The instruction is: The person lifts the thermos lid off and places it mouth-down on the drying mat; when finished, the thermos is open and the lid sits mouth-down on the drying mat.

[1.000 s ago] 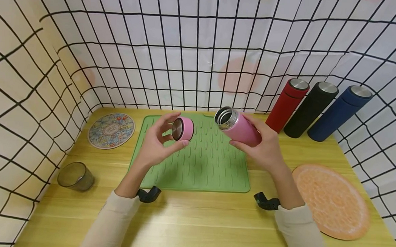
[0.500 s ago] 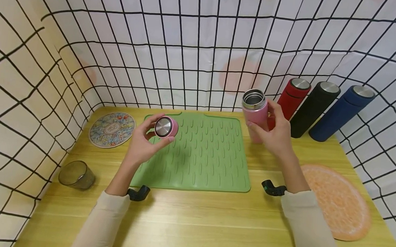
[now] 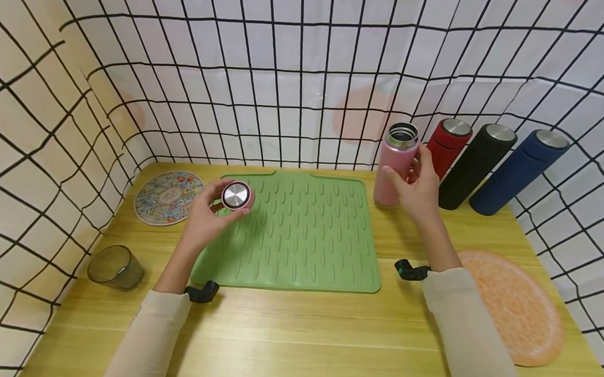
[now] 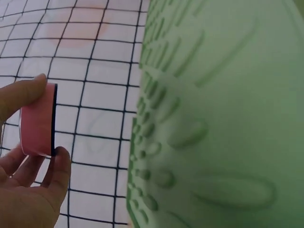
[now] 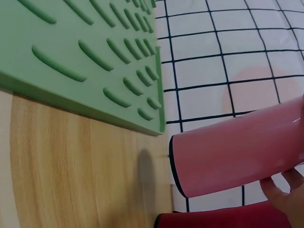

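My left hand [image 3: 204, 220] pinches the pink lid [image 3: 236, 195] between thumb and fingers, above the left part of the green mat [image 3: 309, 241]. The lid's round metal top faces up in the head view; in the left wrist view its pink side [image 4: 38, 121] and dark edge show. My right hand [image 3: 420, 190] grips the pink thermos bottle [image 3: 390, 176] near the mat's back right corner. This bottle is upright and uncapped, its steel mouth showing. The right wrist view has the bottle's dark-edged base [image 5: 178, 166] close to the wooden table, with a shadow beside it.
Right of the pink bottle stand a red thermos [image 3: 449, 145], a black one [image 3: 477, 164] and a blue one [image 3: 518, 173]. A round orange mat [image 3: 513, 308] lies at right. At left are a patterned round coaster [image 3: 169, 197] and a brown glass [image 3: 115, 266]. Grid-patterned cloth [image 3: 310, 50] surrounds the table.
My right hand has carried the pink bottle rightward, off the mat, from tilted to upright beside the red thermos. My left hand has moved left with the lid, whose metal top has turned upward.
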Tool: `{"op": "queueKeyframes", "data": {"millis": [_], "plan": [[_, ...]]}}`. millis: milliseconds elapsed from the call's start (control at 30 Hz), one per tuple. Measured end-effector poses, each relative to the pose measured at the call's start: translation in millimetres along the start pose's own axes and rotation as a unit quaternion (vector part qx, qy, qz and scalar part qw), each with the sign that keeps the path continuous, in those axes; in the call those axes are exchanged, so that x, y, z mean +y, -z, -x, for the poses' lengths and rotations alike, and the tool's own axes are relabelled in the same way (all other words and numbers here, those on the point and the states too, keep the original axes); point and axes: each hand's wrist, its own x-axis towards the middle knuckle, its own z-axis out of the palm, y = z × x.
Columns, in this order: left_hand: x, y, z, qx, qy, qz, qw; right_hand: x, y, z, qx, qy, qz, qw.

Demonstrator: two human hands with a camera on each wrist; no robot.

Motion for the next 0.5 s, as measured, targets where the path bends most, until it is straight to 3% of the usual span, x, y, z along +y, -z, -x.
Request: {"op": "queueKeyframes", "data": {"millis": [167, 500], "plan": [[-11.5, 4.8, 0.2, -0.004, 0.021, -0.017, 0.9996, 9.5, -7.7, -9.3, 0.020, -0.010, -0.013, 0.9997], [-26.2, 10.5, 2.6, -0.010, 0.072, -0.084, 0.9938, 25.1, -19.1, -21.8, 0.048, -0.034, 0.027, 0.9979]]}}
